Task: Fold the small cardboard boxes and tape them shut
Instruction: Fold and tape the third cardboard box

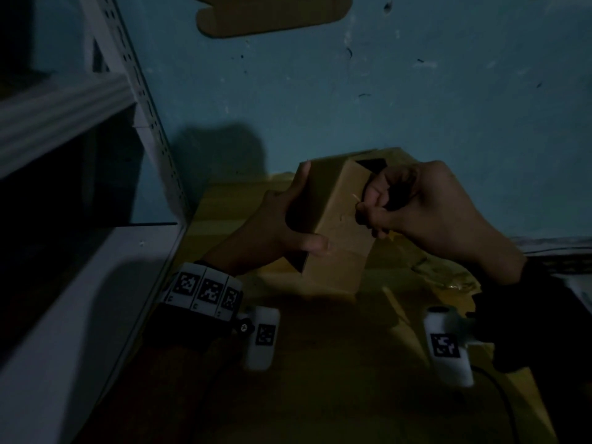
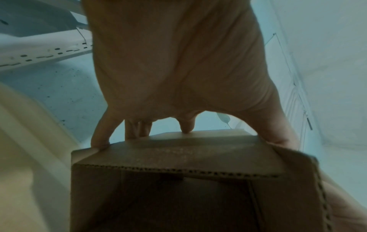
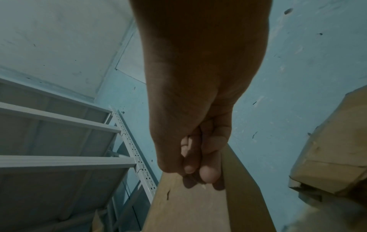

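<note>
While dim light falls over a blue floor [image 1: 416,91], seen from the head view: small cardboard box [image 1: 333,225] held up off the ground between two bare hands, above flattened cardboard sheets [image 1: 320,347] spread below. Left hand [image 1: 282,229] gripping the box's left side, thumb lying across the near face, fingers wrapped over the far edge. Right hand [image 1: 426,206] curled at the box's right end, fingertips pinched together against the cardboard close to a dark triangular opening; whether tape or a flap sits in that pinch, impossible to tell. Marker-printed band [image 1: 205,291] strapped on the left wrist, white camera units [image 1: 262,338] under both wrists.

From the left wrist view: left hand [image 2: 178,70] spread over the box [image 2: 178,180], fingertips [image 2: 100,141] pressing its top edge, corrugated rim and dark hollow interior facing the lens.

From the right wrist view: right hand [image 3: 198,109] bunched, thumb and fingertips [image 3: 209,173] meeting on the box's upper face [image 3: 188,208]. Grey slotted metal shelving [image 3: 79,141] standing at left against the wall, also at the left edge of the head view [image 1: 96,139]. Another cardboard piece [image 1: 272,14] lying farther off on the floor, well apart from the hands.
</note>
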The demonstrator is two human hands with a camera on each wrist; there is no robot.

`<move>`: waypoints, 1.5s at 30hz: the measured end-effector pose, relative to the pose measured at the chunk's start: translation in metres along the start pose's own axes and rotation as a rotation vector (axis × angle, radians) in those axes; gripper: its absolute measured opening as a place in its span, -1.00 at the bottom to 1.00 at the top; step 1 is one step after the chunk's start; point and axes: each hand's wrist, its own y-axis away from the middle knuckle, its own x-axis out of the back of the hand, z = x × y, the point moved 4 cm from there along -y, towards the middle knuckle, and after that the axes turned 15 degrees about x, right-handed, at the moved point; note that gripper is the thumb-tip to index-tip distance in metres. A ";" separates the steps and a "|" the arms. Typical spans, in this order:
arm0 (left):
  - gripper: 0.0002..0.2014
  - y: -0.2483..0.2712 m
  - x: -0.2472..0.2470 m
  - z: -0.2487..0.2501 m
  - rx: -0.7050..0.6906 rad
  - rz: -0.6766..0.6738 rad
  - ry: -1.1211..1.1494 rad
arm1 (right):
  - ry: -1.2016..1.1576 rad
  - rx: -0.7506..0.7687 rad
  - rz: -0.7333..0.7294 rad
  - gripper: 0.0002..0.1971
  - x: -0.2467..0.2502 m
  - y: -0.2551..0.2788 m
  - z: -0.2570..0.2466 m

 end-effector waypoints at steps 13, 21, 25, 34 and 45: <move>0.29 0.004 0.002 -0.003 0.086 -0.012 -0.010 | 0.000 -0.042 0.050 -0.82 0.013 0.004 0.004; 0.19 0.010 0.009 -0.004 0.021 -0.109 0.076 | -0.232 -0.038 0.224 -0.79 0.026 0.010 0.011; 0.17 0.011 0.010 -0.003 0.034 -0.122 0.078 | -0.313 -0.042 0.277 -0.82 0.024 0.010 0.015; 0.13 0.015 0.018 -0.007 0.043 -0.143 0.092 | -0.347 0.001 0.339 -0.84 0.019 0.010 0.019; 0.30 0.026 0.065 -0.025 0.080 0.019 0.125 | -0.137 -0.096 0.606 -0.83 0.083 0.024 0.038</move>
